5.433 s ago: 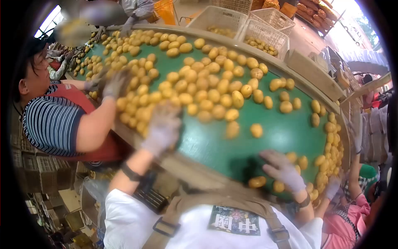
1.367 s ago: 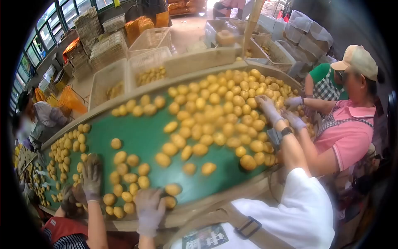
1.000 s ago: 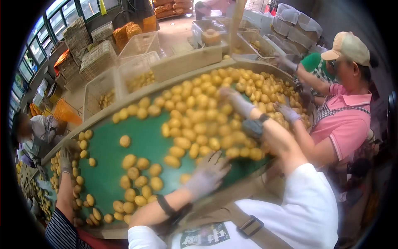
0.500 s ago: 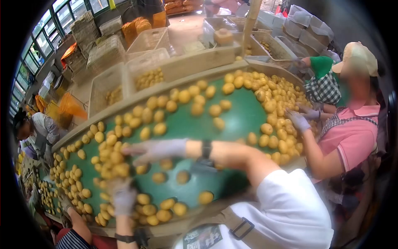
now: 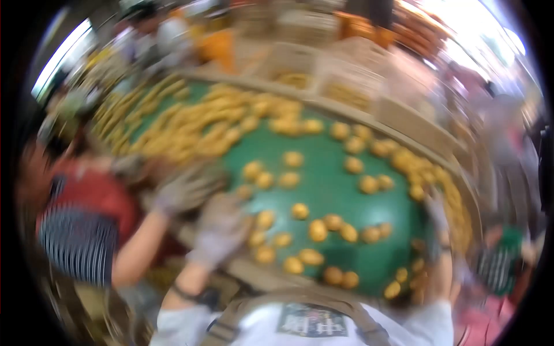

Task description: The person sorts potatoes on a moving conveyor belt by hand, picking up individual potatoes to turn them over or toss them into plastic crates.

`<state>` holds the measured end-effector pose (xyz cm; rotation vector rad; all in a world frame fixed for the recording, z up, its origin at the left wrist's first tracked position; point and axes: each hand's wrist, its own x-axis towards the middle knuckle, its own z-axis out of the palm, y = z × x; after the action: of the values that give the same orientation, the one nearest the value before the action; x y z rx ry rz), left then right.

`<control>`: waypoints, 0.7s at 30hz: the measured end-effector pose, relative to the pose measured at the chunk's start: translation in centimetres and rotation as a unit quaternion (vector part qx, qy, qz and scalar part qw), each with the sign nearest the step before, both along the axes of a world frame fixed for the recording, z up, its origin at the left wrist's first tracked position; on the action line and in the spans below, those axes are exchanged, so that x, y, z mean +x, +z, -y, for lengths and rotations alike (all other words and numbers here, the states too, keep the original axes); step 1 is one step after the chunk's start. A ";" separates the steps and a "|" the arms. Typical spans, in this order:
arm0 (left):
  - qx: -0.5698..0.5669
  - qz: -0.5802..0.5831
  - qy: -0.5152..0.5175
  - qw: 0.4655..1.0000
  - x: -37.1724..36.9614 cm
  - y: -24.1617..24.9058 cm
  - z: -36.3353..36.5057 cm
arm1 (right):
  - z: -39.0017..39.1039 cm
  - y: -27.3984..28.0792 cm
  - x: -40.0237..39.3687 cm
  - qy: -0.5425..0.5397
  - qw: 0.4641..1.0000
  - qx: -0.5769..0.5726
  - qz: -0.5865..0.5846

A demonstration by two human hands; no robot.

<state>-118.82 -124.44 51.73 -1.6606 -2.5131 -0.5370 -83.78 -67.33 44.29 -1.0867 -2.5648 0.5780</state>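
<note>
My left hand [image 5: 222, 230], in a pale glove, is at the near edge of the green sorting surface [image 5: 323, 190], beside a few potatoes [image 5: 265, 219]. Blur smears its fingers, so its grip cannot be made out. Over at the right side, my right hand [image 5: 437, 210], gloved too, reaches out to the potatoes [image 5: 447, 190] heaped along the curved rim. Its fingers look stretched and apart, though blurred. More loose potatoes [image 5: 317, 230] lie scattered between my hands. Just left of my left hand is a co-worker's gloved hand [image 5: 187, 187].
A dense pile of potatoes [image 5: 190, 124] covers the far left of the surface. Beyond the wooden rim [image 5: 346, 112] stand crates [image 5: 352, 86] with potatoes in them. A co-worker in red and stripes [image 5: 86, 213] is close on my left; others stand at the right and far left.
The view has swung left and is blurred. My right hand has gone from the potatoes near my left hand to the heap at the right; my hands are now far apart.
</note>
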 end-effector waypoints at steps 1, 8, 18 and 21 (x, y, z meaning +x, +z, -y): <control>0.065 -0.028 -0.043 0.997 1.3 -0.7 -0.1 | 3.6 2.9 -3.1 -0.103 0.971 -0.214 -0.017; 0.359 0.466 0.100 0.803 7.6 -0.1 -2.0 | 26.7 9.0 -20.3 0.442 0.867 -0.197 -0.123; 0.250 -0.124 0.663 0.695 13.1 -1.2 31.0 | 43.2 14.9 -32.9 0.701 0.710 -0.033 -0.052; 0.123 -0.211 0.802 0.546 19.6 -2.5 40.6 | 40.7 14.0 -32.3 0.700 0.704 0.113 -0.037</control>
<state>-99.24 -165.07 49.22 0.8345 -2.1538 -0.1255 -116.12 -107.99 58.34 1.1729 -2.7875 0.4868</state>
